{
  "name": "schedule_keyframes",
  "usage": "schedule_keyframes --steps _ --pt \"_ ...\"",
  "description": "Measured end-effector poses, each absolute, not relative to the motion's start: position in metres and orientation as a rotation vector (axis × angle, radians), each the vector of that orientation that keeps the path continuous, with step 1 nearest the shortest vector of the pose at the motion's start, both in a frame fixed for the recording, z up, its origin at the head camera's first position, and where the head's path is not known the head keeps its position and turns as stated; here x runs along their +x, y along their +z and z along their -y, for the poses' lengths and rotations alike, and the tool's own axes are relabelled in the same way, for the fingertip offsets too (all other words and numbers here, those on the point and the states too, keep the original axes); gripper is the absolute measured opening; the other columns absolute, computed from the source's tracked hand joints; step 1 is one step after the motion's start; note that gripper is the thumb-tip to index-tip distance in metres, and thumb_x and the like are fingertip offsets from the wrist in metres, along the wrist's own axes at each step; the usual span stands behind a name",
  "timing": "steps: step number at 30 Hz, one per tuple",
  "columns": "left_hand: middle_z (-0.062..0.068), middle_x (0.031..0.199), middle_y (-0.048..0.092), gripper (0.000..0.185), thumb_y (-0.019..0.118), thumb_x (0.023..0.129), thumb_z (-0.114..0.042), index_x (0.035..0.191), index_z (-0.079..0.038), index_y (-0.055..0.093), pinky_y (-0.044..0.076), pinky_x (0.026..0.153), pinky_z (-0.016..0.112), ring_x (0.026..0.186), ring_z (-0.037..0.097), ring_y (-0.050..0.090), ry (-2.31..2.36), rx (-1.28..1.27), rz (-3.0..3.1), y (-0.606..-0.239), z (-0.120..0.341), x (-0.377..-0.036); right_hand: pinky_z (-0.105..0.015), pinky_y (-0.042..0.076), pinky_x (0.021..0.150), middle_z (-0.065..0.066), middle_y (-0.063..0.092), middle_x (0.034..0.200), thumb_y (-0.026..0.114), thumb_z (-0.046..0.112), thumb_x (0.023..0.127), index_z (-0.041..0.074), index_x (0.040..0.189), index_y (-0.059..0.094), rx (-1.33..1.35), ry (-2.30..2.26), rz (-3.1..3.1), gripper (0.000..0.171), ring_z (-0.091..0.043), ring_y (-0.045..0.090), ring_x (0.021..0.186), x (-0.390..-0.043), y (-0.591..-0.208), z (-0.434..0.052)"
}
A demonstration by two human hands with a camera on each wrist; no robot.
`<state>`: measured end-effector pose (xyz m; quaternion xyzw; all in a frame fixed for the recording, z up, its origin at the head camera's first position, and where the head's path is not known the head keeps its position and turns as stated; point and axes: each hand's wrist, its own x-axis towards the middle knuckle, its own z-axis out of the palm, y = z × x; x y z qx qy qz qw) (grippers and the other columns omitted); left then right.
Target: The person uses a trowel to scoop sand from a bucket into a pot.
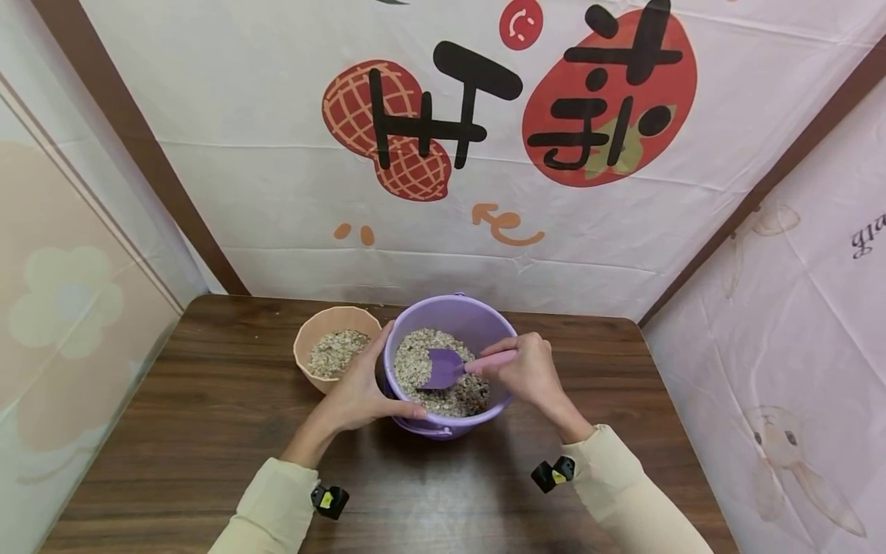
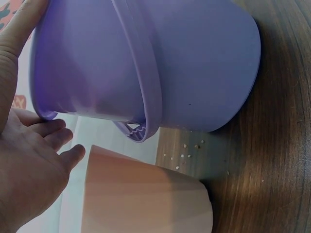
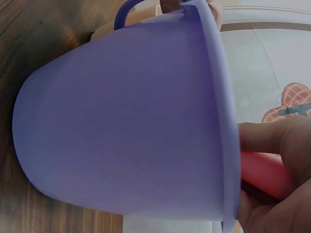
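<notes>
Scoop (image 1: 444, 369) with its blade inside the purple bucket (image 1: 472, 317), its handle clamped in the right hand (image 1: 524, 372), which is bent in over the rim — the left hand (image 1: 361, 391) spread around the opposite side, holding on. The blade points left onto the grain (image 1: 414, 355) — long axis nearly crosswise.

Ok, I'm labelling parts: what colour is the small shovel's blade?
The shovel's blade is purple, best seen in the head view.

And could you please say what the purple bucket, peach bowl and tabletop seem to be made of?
Purple bucket: probably satin plastic, its walls smooth and evenly coloured. Peach bowl: likely matte plastic, smooth and faceted. Tabletop: wood or laminate, slightly glossy, showing grain and reflection.
</notes>
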<state>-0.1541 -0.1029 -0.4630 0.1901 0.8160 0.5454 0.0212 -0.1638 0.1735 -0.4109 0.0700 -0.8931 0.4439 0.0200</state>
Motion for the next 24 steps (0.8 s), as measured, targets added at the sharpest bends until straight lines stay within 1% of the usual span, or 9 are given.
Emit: schedule_keyframes --steps 6,11,13,17,20,24 --pt "0.013 0.156 0.041 0.140 0.102 0.054 -0.040 0.163 -0.012 0.018 0.026 0.116 0.056 0.139 0.033 0.040 1.694 0.577 -2.526 -0.4618 0.1028 -0.1532 -0.032 0.054 0.075 0.011 0.074 0.071 0.090 0.009 0.071 0.018 0.087 0.084 0.229 1.347 2.736 0.020 -0.012 0.073 0.088 -0.1686 -0.4180 -0.1709" --pt "0.013 0.158 0.038 0.141 0.102 0.054 -0.041 0.163 -0.013 0.017 0.025 0.117 0.057 0.142 0.033 0.037 1.683 0.554 -2.530 -0.4613 0.1027 -0.1525 -0.031 0.054 0.075 0.013 0.074 0.071 0.088 0.008 0.071 0.016 0.089 0.084 0.229 1.369 2.722 0.020 -0.012 0.073 0.090 -0.1685 -0.4205 -0.1710" --pt "0.013 0.158 0.037 0.142 0.102 0.054 -0.041 0.164 -0.013 0.017 0.024 0.118 0.058 0.143 0.032 0.035 1.679 0.550 -2.535 -0.4612 0.1028 -0.1523 -0.030 0.055 0.073 0.012 0.074 0.072 0.088 0.009 0.072 0.014 0.090 0.084 0.238 1.397 2.719 0.019 -0.012 0.073 0.090 -0.1680 -0.4209 -0.1718" --pt "0.012 0.158 0.038 0.142 0.102 0.053 -0.041 0.163 -0.014 0.018 0.025 0.118 0.057 0.142 0.031 0.037 1.687 0.564 -2.532 -0.4619 0.1024 -0.1525 -0.029 0.056 0.071 0.009 0.075 0.074 0.089 0.010 0.072 0.013 0.090 0.084 0.238 1.432 2.708 0.019 -0.012 0.073 0.090 -0.1666 -0.4204 -0.1740" --pt "0.012 0.156 0.040 0.141 0.102 0.052 -0.040 0.163 -0.014 0.019 0.026 0.117 0.054 0.140 0.030 0.039 1.701 0.584 -2.525 -0.4620 0.1019 -0.1529 -0.028 0.056 0.070 0.007 0.076 0.076 0.091 0.011 0.071 0.015 0.088 0.084 0.220 1.445 2.693 0.019 -0.012 0.073 0.089 -0.1650 -0.4202 -0.1754" --pt "0.010 0.154 0.043 0.140 0.103 0.051 -0.039 0.162 -0.015 0.022 0.027 0.116 0.050 0.138 0.026 0.042 1.721 0.609 -2.516 -0.4622 0.1015 -0.1539 -0.026 0.057 0.065 0.002 0.077 0.079 0.093 0.012 0.070 0.012 0.090 0.084 0.187 1.540 2.648 0.023 -0.013 0.073 0.083 -0.1629 -0.4214 -0.1777"
